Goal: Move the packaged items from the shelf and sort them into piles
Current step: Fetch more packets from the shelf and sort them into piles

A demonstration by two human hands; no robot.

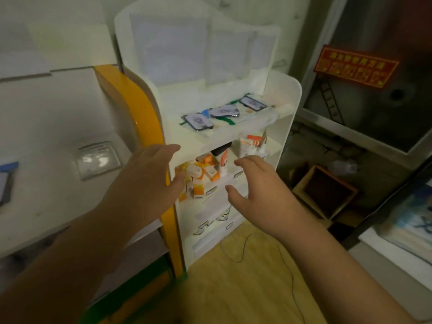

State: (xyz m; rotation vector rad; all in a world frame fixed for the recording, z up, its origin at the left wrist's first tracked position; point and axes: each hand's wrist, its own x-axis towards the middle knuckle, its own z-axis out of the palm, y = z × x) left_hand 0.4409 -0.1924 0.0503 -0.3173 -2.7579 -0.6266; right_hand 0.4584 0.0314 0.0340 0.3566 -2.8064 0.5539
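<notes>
A white shelf unit (284,108) stands in front of me. On its top shelf lie three dark flat packets (222,112). The middle shelf holds a jumble of orange-and-white boxes (203,174) on the left and taller orange-and-white packages (251,145) on the right. My left hand (149,174) hovers with straight fingers just left of the boxes and holds nothing. My right hand (254,183) is spread, fingers loosely bent, in front of the middle shelf, also holding nothing. Lower shelves are partly hidden by my hands.
A yellow-edged counter (131,108) flanks the shelf on the left. To the right an open cardboard box (327,190) sits on the floor below a metal cabinet with a red sign (355,66). A thin cable (285,260) trails over the wooden floor.
</notes>
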